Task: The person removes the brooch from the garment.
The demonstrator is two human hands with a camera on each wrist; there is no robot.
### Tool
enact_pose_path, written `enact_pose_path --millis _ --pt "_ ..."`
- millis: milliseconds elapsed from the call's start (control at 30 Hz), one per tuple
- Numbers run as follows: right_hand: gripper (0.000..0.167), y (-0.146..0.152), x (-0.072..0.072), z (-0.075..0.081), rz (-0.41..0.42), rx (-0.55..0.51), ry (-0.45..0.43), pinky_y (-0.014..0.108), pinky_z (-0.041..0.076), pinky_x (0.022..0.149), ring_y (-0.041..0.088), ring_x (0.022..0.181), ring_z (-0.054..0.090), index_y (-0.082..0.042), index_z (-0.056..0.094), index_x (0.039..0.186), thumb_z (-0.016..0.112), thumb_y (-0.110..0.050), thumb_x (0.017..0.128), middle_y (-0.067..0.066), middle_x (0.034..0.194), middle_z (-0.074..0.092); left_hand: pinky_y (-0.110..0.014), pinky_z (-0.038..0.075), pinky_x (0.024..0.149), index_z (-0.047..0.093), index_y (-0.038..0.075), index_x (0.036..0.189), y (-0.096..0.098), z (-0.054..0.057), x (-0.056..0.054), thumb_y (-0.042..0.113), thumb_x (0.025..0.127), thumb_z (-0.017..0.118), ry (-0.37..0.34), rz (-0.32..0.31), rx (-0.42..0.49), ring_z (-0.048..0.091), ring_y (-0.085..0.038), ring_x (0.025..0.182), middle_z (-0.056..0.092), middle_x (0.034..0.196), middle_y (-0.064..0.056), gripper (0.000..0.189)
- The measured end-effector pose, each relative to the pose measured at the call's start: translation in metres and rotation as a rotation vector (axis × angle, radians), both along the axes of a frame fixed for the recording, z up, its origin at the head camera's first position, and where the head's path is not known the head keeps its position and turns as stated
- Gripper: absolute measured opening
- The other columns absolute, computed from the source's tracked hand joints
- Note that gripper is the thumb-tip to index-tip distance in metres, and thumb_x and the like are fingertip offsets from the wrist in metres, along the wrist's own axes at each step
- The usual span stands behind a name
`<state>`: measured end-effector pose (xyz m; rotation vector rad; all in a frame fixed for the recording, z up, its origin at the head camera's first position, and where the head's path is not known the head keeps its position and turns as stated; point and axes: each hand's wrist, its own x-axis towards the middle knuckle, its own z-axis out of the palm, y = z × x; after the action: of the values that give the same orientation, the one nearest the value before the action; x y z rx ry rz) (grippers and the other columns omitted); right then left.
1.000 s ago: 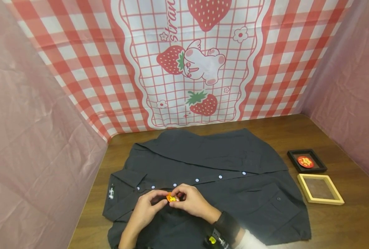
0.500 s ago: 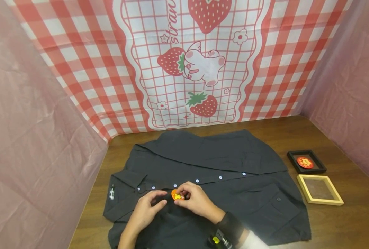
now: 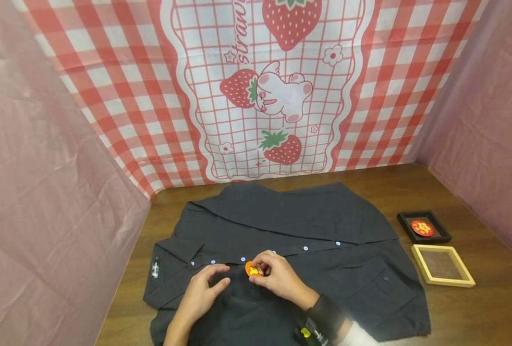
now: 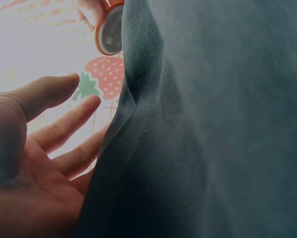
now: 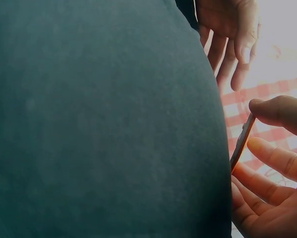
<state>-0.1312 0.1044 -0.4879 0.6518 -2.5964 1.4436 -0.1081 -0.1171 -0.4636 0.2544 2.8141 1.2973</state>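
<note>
A black button-up shirt (image 3: 325, 226) lies spread flat on the wooden table (image 3: 476, 312). My right hand (image 3: 278, 278) pinches a small round orange badge (image 3: 253, 269) just above the shirt, near the row of white buttons. In the right wrist view the badge (image 5: 241, 143) shows edge-on between thumb and fingers (image 5: 279, 111). My left hand (image 3: 204, 287) rests on the shirt just left of the badge, fingers relaxed and holding nothing. The left wrist view shows the open palm (image 4: 44, 144), a fold of shirt cloth (image 4: 212, 124) and the badge's silver back (image 4: 111, 34).
At the right of the table lie a black square frame (image 3: 437, 236) holding a red round badge (image 3: 422, 228) and a light wooden frame (image 3: 443, 278). A strawberry-print cloth (image 3: 264, 96) hangs behind. Pink cloth walls (image 3: 44, 192) close both sides.
A second ago both hands held the badge. The left hand has let go and stays on the shirt; the right hand has carried the badge a little to the right.
</note>
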Motion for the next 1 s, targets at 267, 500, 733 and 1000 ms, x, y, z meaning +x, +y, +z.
enact_pose_path --millis 267,500,733,1000 --pt "0.022 0.003 0.0 0.002 -0.005 0.002 0.003 0.019 0.049 0.065 0.012 0.075 0.057 -0.011 0.07 0.094 0.082 -0.013 0.076 0.001 0.093 0.066 -0.054 0.049 0.097 0.07 0.01 0.112 -0.001 -0.002 -0.001 0.018 0.088 0.071 -0.006 -0.005 -0.008 0.061 -0.034 0.118 0.067 0.121 -0.01 0.026" --pt "0.021 0.006 0.0 0.004 -0.026 0.009 -0.007 0.019 0.048 0.064 0.009 0.074 0.056 -0.012 0.071 0.093 0.083 -0.014 0.075 0.0 0.09 0.064 -0.055 0.044 0.102 0.07 0.012 0.112 -0.001 -0.002 -0.003 0.019 0.088 0.071 0.013 -0.005 -0.023 0.059 -0.034 0.121 0.066 0.123 -0.01 0.025" --pt "0.02 0.008 -0.001 0.003 -0.036 -0.002 -0.001 0.021 0.049 0.064 0.012 0.073 0.057 -0.013 0.071 0.091 0.083 -0.014 0.075 -0.002 0.091 0.064 -0.056 0.044 0.102 0.07 0.012 0.112 -0.002 -0.001 -0.003 0.02 0.087 0.071 0.017 0.008 -0.04 0.058 -0.035 0.122 0.065 0.126 -0.01 0.025" --pt "0.02 0.011 -0.003 0.004 -0.052 0.01 0.009 0.019 0.047 0.063 0.01 0.072 0.055 -0.014 0.071 0.091 0.083 -0.016 0.075 -0.001 0.088 0.063 -0.057 0.043 0.103 0.07 0.013 0.112 -0.001 -0.001 -0.004 0.02 0.088 0.071 0.013 0.023 -0.049 0.057 -0.035 0.124 0.064 0.128 -0.011 0.025"
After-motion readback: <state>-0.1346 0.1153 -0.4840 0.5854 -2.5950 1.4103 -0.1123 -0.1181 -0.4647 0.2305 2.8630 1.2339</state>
